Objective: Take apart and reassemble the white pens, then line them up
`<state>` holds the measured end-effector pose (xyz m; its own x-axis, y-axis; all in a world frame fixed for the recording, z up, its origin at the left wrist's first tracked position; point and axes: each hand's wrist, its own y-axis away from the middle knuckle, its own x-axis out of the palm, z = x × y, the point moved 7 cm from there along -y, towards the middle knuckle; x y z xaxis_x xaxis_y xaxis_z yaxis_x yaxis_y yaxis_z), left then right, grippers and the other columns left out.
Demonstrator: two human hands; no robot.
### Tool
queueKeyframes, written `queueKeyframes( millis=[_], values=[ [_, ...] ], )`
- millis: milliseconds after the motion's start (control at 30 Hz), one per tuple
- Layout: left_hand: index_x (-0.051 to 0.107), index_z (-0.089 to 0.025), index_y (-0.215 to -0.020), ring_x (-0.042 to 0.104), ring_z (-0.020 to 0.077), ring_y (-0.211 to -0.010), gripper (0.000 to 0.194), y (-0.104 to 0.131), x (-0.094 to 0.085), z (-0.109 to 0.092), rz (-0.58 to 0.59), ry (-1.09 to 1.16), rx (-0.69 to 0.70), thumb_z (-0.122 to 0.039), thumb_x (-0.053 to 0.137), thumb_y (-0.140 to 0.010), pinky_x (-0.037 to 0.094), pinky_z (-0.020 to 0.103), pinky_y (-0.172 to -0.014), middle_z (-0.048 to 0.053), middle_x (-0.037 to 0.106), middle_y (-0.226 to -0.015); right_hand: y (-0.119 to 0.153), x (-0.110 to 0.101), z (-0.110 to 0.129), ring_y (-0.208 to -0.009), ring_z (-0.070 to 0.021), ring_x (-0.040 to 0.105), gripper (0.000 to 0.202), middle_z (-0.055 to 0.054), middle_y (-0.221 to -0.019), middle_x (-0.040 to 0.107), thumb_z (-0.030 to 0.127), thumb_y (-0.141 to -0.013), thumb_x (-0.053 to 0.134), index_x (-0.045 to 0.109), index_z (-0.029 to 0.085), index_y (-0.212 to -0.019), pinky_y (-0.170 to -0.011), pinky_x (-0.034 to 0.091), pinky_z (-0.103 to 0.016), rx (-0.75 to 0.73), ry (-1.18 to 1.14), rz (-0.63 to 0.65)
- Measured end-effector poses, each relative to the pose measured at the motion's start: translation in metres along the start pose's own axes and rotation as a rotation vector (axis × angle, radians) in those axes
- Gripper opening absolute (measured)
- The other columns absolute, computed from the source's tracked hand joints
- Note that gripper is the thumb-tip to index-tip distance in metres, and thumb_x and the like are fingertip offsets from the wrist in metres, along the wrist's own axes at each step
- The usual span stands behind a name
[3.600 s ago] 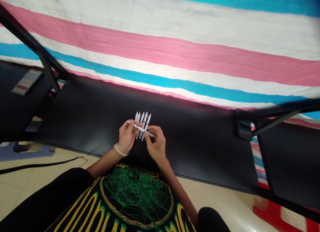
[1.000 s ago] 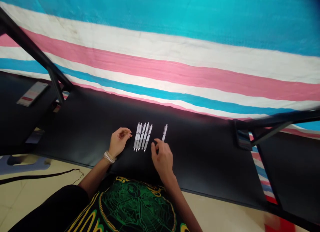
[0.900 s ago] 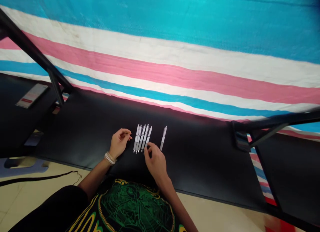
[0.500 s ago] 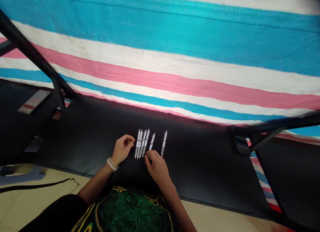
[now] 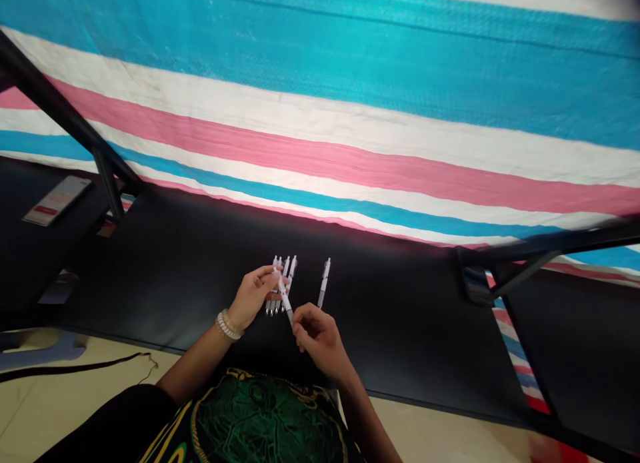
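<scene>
A white pen with a grey grip [image 5: 284, 296] is held tilted between my two hands. My left hand [image 5: 253, 295], with a beaded bracelet at the wrist, is closed on its white clicker end. The fingers of my right hand [image 5: 316, 331] pinch the grey end. Beneath and behind my left fingers, several similar pens [image 5: 293, 266] lie side by side on the black surface [image 5: 400, 316], partly hidden. To their right, apart from the row, lies another white and grey pen [image 5: 325, 280], just beyond my right hand.
A striped blue, white and pink sheet [image 5: 320, 116] rises behind the black surface. Black metal bars [image 5: 65, 103] stand at the left, and another bar [image 5: 560, 244] at the right. A flat white and red item [image 5: 57, 200] lies far left.
My right hand has lifted one pen from beside the row. My left hand has moved right, over the row, and now grips that pen's upper end.
</scene>
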<state>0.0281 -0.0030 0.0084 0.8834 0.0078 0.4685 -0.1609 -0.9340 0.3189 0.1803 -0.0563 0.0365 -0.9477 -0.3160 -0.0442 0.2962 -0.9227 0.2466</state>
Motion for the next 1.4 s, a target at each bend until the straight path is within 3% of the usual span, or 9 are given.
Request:
queueKeyframes(
  millis=[200, 467, 600, 733, 867, 1000, 1133, 1267, 1400],
  values=[
    [0.065, -0.016, -0.101, 0.072, 0.0209, -0.085, 0.037, 0.002, -0.011, 0.004, -0.146, 0.142, 0.08, -0.044, 0.077, -0.079, 0.061, 0.036, -0.077, 0.009, 0.073, -0.093, -0.014, -0.013, -0.011, -0.044, -0.0081, 0.048, 0.026, 0.004, -0.066, 0.056, 0.039, -0.092, 0.059, 0.061, 0.02, -0.11, -0.039, 0.036, -0.019, -0.015, -0.081, -0.215],
    [0.067, -0.015, -0.096, 0.073, 0.0212, -0.092, 0.03, 0.006, -0.031, 0.018, -0.331, 0.227, 0.177, -0.038, 0.078, -0.08, 0.058, 0.035, -0.086, 0.008, 0.074, -0.096, -0.025, -0.011, 0.005, -0.065, -0.0159, 0.065, 0.023, -0.004, -0.081, 0.069, 0.032, -0.095, 0.055, 0.075, 0.022, -0.101, -0.063, 0.056, -0.03, -0.268, 0.271, -0.365],
    [0.067, -0.015, -0.095, 0.073, 0.0217, -0.093, 0.029, 0.009, -0.038, 0.021, -0.371, 0.269, 0.184, -0.035, 0.079, -0.079, 0.058, 0.034, -0.086, 0.008, 0.074, -0.097, -0.027, -0.01, 0.011, -0.097, -0.0213, 0.069, 0.019, -0.008, -0.106, 0.072, 0.03, -0.091, 0.062, 0.074, 0.023, -0.105, -0.088, 0.057, -0.036, -0.343, 0.298, -0.356],
    [0.066, -0.015, -0.095, 0.073, 0.0219, -0.092, 0.031, 0.011, -0.04, 0.022, -0.372, 0.256, 0.21, -0.038, 0.08, -0.079, 0.058, 0.036, -0.086, 0.008, 0.073, -0.096, -0.03, -0.011, 0.004, -0.08, -0.0184, 0.07, 0.023, -0.005, -0.09, 0.073, 0.031, -0.093, 0.059, 0.071, 0.021, -0.11, -0.077, 0.059, -0.033, -0.248, 0.231, -0.282],
    [0.064, -0.016, -0.094, 0.073, 0.022, -0.092, 0.031, 0.011, -0.041, 0.021, -0.36, 0.241, 0.222, -0.039, 0.079, -0.079, 0.058, 0.038, -0.087, 0.007, 0.073, -0.095, -0.027, -0.012, 0.007, -0.102, -0.0224, 0.067, 0.016, -0.008, -0.11, 0.07, 0.029, -0.088, 0.066, 0.074, 0.023, -0.1, -0.088, 0.056, -0.037, -0.306, 0.227, -0.316],
    [0.063, -0.017, -0.094, 0.073, 0.0221, -0.093, 0.031, 0.01, -0.041, 0.02, -0.342, 0.23, 0.225, -0.041, 0.078, -0.08, 0.058, 0.04, -0.089, 0.007, 0.073, -0.095, -0.028, -0.012, -0.003, -0.085, -0.0191, 0.068, 0.023, -0.007, -0.094, 0.071, 0.032, -0.092, 0.061, 0.071, 0.022, -0.11, -0.077, 0.058, -0.034, -0.217, 0.137, -0.317],
    [0.062, -0.018, -0.093, 0.073, 0.0223, -0.093, 0.032, 0.01, -0.04, 0.019, -0.336, 0.195, 0.237, -0.044, 0.077, -0.08, 0.058, 0.043, -0.09, 0.006, 0.072, -0.095, -0.027, -0.012, 0.001, -0.102, -0.0221, 0.066, 0.019, -0.008, -0.111, 0.068, 0.031, -0.087, 0.067, 0.073, 0.023, -0.103, -0.086, 0.056, -0.037, -0.271, 0.164, -0.331],
    [0.063, -0.018, -0.093, 0.073, 0.0223, -0.092, 0.032, 0.01, -0.038, 0.019, -0.334, 0.197, 0.237, -0.043, 0.078, -0.08, 0.058, 0.042, -0.09, 0.006, 0.072, -0.094, -0.029, -0.01, -0.001, -0.086, -0.0192, 0.068, 0.023, -0.006, -0.096, 0.07, 0.033, -0.091, 0.061, 0.071, 0.022, -0.109, -0.075, 0.058, -0.033, -0.214, 0.133, -0.302],
    [0.063, -0.017, -0.093, 0.073, 0.0227, -0.092, 0.032, 0.01, -0.038, 0.019, -0.334, 0.227, 0.236, -0.042, 0.078, -0.08, 0.058, 0.04, -0.088, 0.006, 0.072, -0.093, -0.028, -0.009, 0.003, -0.098, -0.0215, 0.066, 0.02, -0.008, -0.109, 0.068, 0.031, -0.087, 0.067, 0.073, 0.022, -0.104, -0.081, 0.058, -0.034, -0.26, 0.142, -0.306]
  ],
)
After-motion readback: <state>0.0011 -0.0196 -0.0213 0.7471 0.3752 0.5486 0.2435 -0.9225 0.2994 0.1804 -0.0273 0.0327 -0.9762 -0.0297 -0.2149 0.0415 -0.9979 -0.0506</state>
